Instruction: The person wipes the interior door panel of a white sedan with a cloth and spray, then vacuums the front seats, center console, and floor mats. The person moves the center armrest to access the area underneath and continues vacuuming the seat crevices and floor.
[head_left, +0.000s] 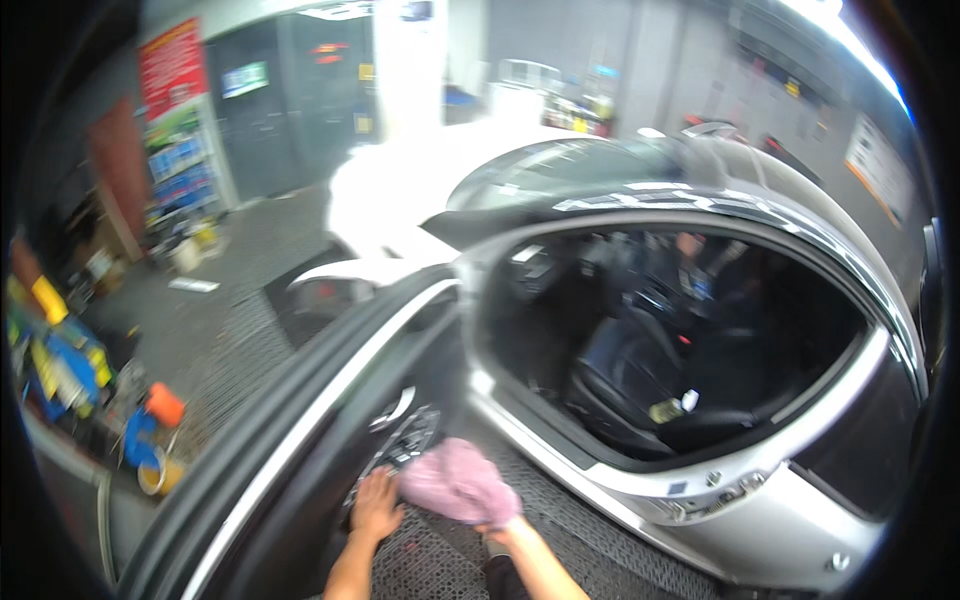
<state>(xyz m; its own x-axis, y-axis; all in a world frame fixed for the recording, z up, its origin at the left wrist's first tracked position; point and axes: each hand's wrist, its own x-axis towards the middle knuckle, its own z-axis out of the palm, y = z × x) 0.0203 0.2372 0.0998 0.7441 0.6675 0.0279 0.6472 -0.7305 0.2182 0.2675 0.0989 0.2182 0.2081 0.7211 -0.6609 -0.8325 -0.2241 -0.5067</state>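
My left hand lies with its fingers spread against the inner panel of an open car door, near the switch panel. A pink cloth covers most of my right hand, which holds it beside the same door trim, just right of my left hand. Above the cloth is the chrome inner door handle. The cloth hides the fingers of my right hand.
The silver car's door sill and dark front seat lie to the right, with small items on the seat. Grid matting covers the floor. Orange and blue containers stand left of the door. A white car is farther ahead.
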